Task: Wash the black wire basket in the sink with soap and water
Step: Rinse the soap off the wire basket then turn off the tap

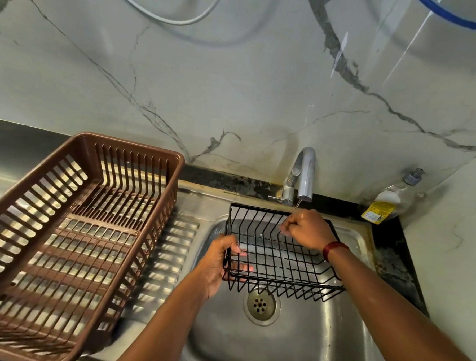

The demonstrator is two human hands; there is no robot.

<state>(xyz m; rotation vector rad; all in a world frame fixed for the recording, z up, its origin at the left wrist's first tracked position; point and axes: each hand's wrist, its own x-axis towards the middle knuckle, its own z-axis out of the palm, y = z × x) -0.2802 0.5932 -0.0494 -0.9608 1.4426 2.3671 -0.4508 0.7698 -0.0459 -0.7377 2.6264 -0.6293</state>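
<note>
Both my forearms reach forward over the stainless steel sink basin, below my hands. To the left of my left hand sits the big brown slatted plastic dish rack. Between my hands I hold the black wire basket tilted above the drain. My left hand wraps its left end, fingers curled through the wires. My right hand, closed, pinches its far rim, just under the chrome tap.
</note>
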